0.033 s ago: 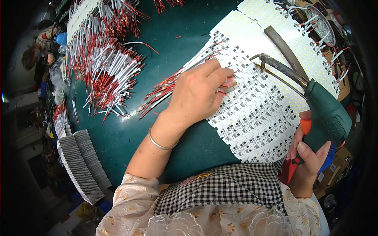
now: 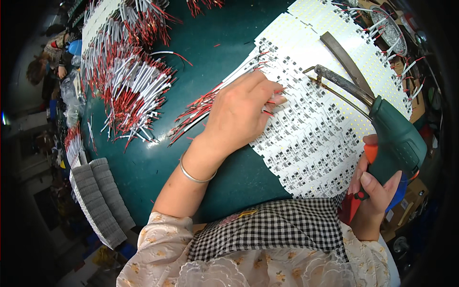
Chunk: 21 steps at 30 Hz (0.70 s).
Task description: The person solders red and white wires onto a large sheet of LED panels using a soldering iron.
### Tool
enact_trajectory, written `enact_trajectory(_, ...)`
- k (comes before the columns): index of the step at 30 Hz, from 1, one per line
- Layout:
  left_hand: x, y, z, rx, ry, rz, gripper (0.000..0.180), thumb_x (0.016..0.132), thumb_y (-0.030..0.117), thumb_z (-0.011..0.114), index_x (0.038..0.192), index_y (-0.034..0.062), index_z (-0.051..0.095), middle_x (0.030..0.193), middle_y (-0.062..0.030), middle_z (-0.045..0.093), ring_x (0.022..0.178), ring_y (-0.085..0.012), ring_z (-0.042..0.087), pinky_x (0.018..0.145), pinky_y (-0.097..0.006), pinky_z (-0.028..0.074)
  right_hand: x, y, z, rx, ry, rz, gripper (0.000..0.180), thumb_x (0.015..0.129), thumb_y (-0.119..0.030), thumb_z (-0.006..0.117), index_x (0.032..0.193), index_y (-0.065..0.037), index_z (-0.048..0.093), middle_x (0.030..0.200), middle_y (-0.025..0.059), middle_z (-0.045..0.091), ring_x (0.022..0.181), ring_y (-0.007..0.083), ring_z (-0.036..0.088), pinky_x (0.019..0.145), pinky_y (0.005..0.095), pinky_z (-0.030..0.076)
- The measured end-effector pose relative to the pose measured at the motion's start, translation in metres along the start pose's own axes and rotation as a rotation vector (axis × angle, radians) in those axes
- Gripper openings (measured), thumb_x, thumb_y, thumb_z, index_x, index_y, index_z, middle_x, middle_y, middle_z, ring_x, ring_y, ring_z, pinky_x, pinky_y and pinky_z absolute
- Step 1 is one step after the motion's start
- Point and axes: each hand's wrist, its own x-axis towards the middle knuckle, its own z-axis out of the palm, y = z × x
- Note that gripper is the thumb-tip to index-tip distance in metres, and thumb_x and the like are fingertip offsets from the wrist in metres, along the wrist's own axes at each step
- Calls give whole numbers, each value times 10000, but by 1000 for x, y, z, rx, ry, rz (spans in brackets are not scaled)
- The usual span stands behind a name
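- We work at a dark green table [image 2: 158, 167] that fills the middle of the head view.
- Our left hand [image 2: 239, 112] rests palm down on the near-left part of a sheet of white LED strip boards [image 2: 311, 138], a silver bangle [image 2: 193, 174] on its wrist.
- The fingers [image 2: 275, 93] of the left hand are curled and pressed together on a few thin red and white wires [image 2: 270, 107] held against the boards; the exact pinch is hidden under the hand.
- A bundle of red and white lead wires [image 2: 196, 112] runs out from under the left hand toward the near left, lying on the table.
- Our right hand [image 2: 375, 193] is at the near right, just off the boards' right edge, closed around the grip of a green soldering gun [image 2: 397, 141]; its thumb lies beside the orange trigger [image 2: 370, 153].
- The gun's dark metal tip [image 2: 318, 71] points far-left, over the boards and just right of the left hand's fingertips; we cannot tell whether it touches them.
- A flat brown metal bar [image 2: 344, 57] lies on the boards just beyond the tip.
- A large heap of cut red and white wires [image 2: 131, 86] lies on the far left of the table, well apart from both hands.
- Two stacks of grey strips [image 2: 100, 198] sit at the near-left table edge.
- A black and white checked apron [image 2: 272, 227] covers our lap at the near edge.
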Motion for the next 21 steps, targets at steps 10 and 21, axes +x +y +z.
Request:
enact_trajectory(10, 13, 15, -40, -310, 529, -205, 156, 918, 57, 620, 1069, 20, 622, 861, -93, 633, 632, -191, 587, 607, -274, 494, 2, -1, -11, 23, -11, -31, 657, 719, -61, 685, 1268, 145, 389, 1131, 252, 550, 542, 133, 532, 433, 245, 482)
enact_trajectory(21, 9, 7, -1, 120, 44, -109, 448, 633, -146, 640, 1019, 72, 706, 788, -83, 634, 609, -231, 616, 535, -318, 496, -1, -34, -7, -153, 134, -157, 742, 679, -106, 751, 1294, 151, 425, 1166, 280, 555, 627, 124, 541, 406, 207, 426)
